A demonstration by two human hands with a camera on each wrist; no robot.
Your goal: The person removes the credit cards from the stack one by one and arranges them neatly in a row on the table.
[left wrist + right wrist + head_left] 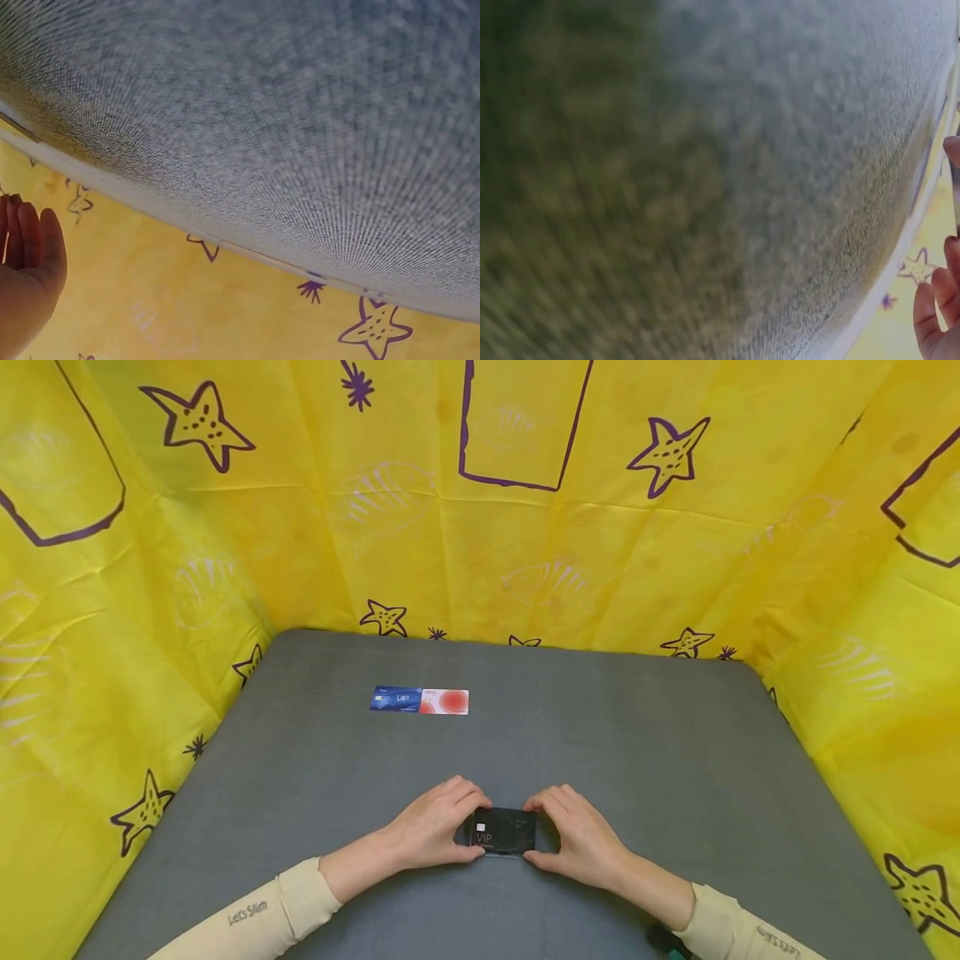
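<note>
A black card marked VIP [504,832] lies on the grey table [645,752] near its front edge. My left hand [438,827] pinches the card's left end between curled fingers and thumb. My right hand [573,835] pinches its right end the same way. In the left wrist view only the edge of the left hand [26,277] shows beside the grey surface. A few fingertips [941,300] of the right hand show at the right wrist view's edge. Farther back left lie a blue VIP card [396,699] and a white card with a red disc [446,702], side by side and touching.
Yellow cloth with purple stars [525,518] walls the table at the back and on both sides. A small dark object with a green tip [667,942] lies by my right sleeve at the front edge.
</note>
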